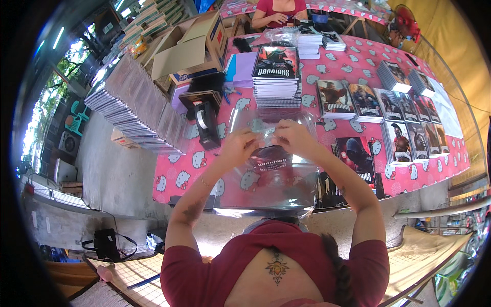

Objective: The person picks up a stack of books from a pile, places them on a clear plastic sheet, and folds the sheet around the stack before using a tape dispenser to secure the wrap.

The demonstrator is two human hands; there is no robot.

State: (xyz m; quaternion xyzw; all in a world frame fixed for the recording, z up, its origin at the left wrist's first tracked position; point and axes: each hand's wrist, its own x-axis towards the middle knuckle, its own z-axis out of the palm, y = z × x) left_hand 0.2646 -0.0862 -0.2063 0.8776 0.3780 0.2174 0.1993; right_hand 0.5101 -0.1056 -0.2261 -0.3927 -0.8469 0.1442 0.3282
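Note:
A clear plastic sheet (pixel 302 179) lies spread in front of me, over a dark-covered notebook (pixel 271 158) and the table's near edge. My left hand (pixel 241 147) is closed in a pinch at the sheet's upper middle. Opposite it, my right hand (pixel 295 137) pinches the plastic, its fingertips close to the left ones. Glare on the film hides exactly where each fingertip grips. A tall stack of notebooks (pixel 276 84) stands just beyond my hands. Left of them sits a black tape dispenser (pixel 207 127) with a pale roll.
Stacked notebooks (pixel 401 142) cover the right of the pink patterned table (pixel 179 179). A dark-covered notebook (pixel 358 158) lies near my right forearm. At left are a long stack of bound pads (pixel 138 102) and an open cardboard box (pixel 192 48). A person (pixel 279 13) sits across the table.

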